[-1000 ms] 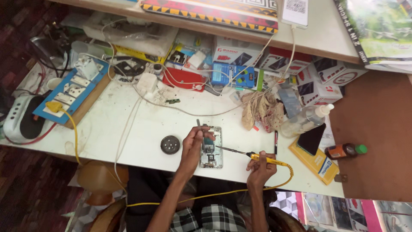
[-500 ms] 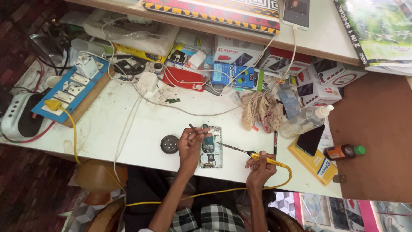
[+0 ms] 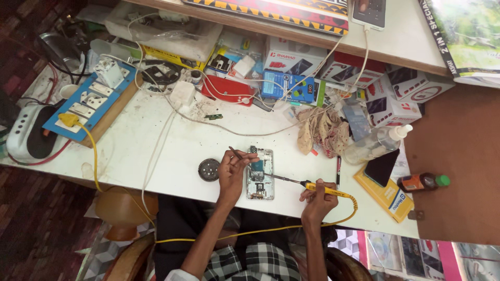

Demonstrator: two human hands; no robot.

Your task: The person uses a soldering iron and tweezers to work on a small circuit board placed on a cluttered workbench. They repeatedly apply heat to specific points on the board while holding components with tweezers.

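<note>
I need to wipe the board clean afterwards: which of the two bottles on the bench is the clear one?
The clear plastic bottle with a white cap, lying beside the crumpled rag. The other, the small brown bottle, has a green cap.

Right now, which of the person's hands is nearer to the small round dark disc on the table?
Left. The left hand sits just beside the round disc, holding tweezers over the opened phone. The right hand is beyond the phone, gripping the yellow soldering iron.
</note>
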